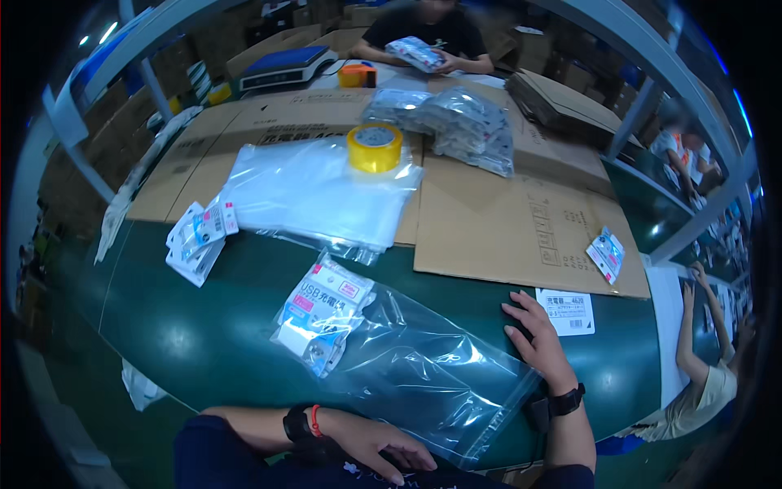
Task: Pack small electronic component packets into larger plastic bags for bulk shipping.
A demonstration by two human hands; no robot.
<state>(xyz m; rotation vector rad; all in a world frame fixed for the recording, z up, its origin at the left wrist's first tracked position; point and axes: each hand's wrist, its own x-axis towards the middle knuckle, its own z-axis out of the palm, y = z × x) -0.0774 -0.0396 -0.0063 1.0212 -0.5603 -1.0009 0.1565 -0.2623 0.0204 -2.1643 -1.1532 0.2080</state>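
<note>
I'm seeing my right hand (537,338) empty, fingers loosely parted beside the clear bag (415,367); my left hand (383,447) is hanging half-curled, empty, near its lower edge.

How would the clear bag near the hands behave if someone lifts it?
The clear bag would probably be floppy, since its thin film lies creased. It may hang heavier at one end, where the white packets are bunched. Its shiny surface might feel slippery.
</note>
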